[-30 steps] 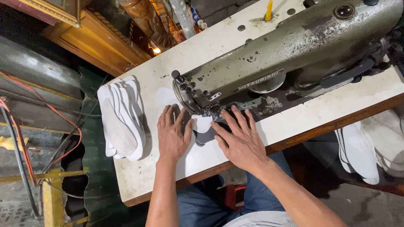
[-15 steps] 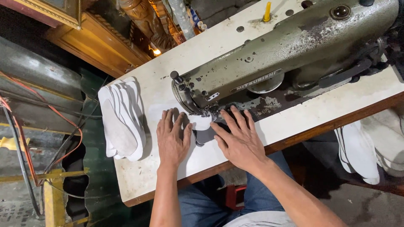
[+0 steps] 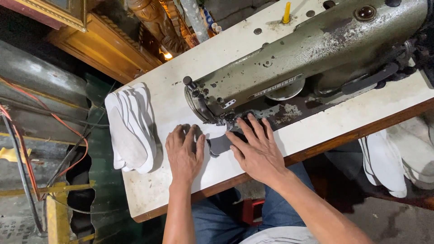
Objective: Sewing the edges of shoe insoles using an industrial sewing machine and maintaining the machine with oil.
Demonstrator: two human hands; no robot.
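Observation:
My left hand (image 3: 184, 152) lies flat, fingers spread, on a white fabric piece (image 3: 212, 131) on the sewing table (image 3: 172, 190). My right hand (image 3: 256, 148) presses flat beside it, fingertips close to the needle area of the old grey-green sewing machine (image 3: 312, 58). A dark grey patch (image 3: 220, 144) shows between the two hands under the white piece. Neither hand grips anything; both press down on the fabric.
A stack of white sole-shaped fabric pieces (image 3: 131, 126) lies at the table's left end. More white pieces (image 3: 389, 162) hang below the table on the right. A yellow spool pin (image 3: 285, 12) stands behind the machine. Wires (image 3: 27, 149) run at the left.
Both hands have shifted slightly with the white piece toward the needle; the camera view moved a little closer. Otherwise the same.

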